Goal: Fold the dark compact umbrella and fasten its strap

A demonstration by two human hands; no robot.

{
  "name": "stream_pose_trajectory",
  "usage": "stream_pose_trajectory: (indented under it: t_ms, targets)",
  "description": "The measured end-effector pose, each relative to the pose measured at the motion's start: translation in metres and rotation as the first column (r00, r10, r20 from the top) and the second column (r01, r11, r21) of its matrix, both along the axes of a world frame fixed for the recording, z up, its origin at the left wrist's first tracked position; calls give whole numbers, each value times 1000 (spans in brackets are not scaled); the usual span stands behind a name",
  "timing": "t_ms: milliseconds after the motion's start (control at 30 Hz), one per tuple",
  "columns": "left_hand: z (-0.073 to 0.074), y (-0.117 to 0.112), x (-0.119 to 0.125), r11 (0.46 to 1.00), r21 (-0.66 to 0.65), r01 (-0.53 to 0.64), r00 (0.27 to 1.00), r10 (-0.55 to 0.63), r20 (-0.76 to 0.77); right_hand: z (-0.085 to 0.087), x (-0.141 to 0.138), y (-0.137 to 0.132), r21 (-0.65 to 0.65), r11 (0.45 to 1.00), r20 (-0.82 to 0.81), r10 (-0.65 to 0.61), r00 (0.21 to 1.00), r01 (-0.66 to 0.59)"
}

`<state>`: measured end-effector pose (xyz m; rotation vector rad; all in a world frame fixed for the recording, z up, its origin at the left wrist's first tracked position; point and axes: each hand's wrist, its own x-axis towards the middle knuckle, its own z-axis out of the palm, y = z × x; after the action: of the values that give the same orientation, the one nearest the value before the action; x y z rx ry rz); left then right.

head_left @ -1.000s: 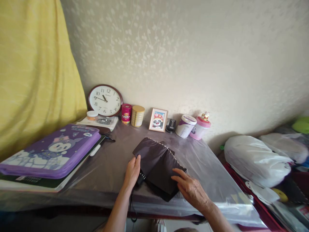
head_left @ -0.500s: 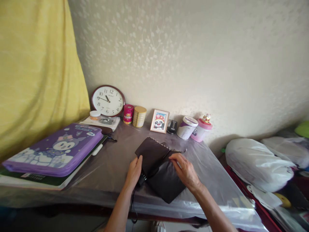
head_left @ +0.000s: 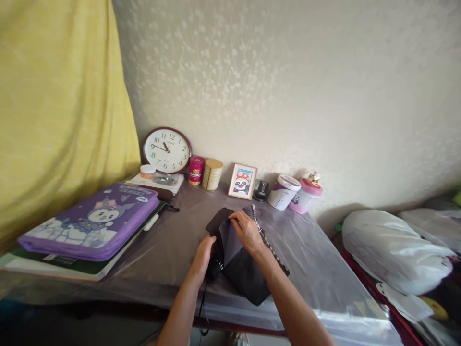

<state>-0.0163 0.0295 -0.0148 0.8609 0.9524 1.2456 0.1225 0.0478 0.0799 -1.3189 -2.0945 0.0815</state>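
At the bottom centre of the frame the left hand (head_left: 204,252) is closed around the handle end of a dark umbrella (head_left: 248,276), fingers curled together over it, and a thin cord (head_left: 202,307) hangs from that end over the table's front edge. The umbrella lies folded in the middle of the frame on the clear plastic sheet (head_left: 313,259) that covers the table, its near corner just past the edge. Just above, the right hand (head_left: 248,230) has thumb and fingertips pinching a fold of the fabric near its trimmed border, lifting it a little. The sheet looks slick, so a pull on the cloth could slide the whole bundle toward the edge and off if the left grip loosens. The dangling cord could catch on the table edge. A sharp tug at one pinched spot could also drag the other folds out of line or strain a rib under the fabric. Left of centre a purple case (head_left: 90,226) rests on a book, well apart. Along the wall in the upper middle stand a clock (head_left: 166,150), a red tin (head_left: 196,170), a picture frame (head_left: 242,181) and a pink cup (head_left: 305,194). A wide sweep of cloth could tip the frame, the nearest of them.
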Motion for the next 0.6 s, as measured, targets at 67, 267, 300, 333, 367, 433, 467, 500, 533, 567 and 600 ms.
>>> stream_pose_trajectory:
  t_ms: [67,267,300,333,367,433,467,500,533,567,600]
  targets:
    - [8,-4,-1,999,24,37,997,-39,64,-6,-3,5,-15,1000,15,-4,1000,4]
    - [17,-11,5,981,172,88,990,-67,-125,-19,-11,14,-46,999,50,-16,999,19]
    - [13,-10,7,984,168,63,983,-32,-183,-21,-12,14,-46,999,51,-14,999,16]
    - [10,-9,8,985,163,50,975,-14,-220,-22,-13,13,-38,999,48,-12,999,14]
    - [7,-8,8,985,165,47,968,-4,-252,-23,-13,12,-23,1000,43,-8,999,9]
    - [5,-7,8,984,173,50,956,3,-294,-28,-11,8,21,1000,31,-3,1000,2]
    - [6,-7,7,983,177,52,951,6,-310,-31,-9,6,37,999,32,6,999,-7]
    - [8,-8,7,983,178,50,946,11,-325,-35,-6,6,41,999,45,24,999,-25]
    - [10,-9,6,984,175,44,940,18,-342,-39,-2,6,32,998,72,46,996,-48]
    - [12,-10,5,985,169,38,933,26,-360,-43,3,6,17,998,106,62,992,-65]
    - [14,-11,5,986,163,30,926,34,-377,-45,8,8,1,998,139,67,988,-68]
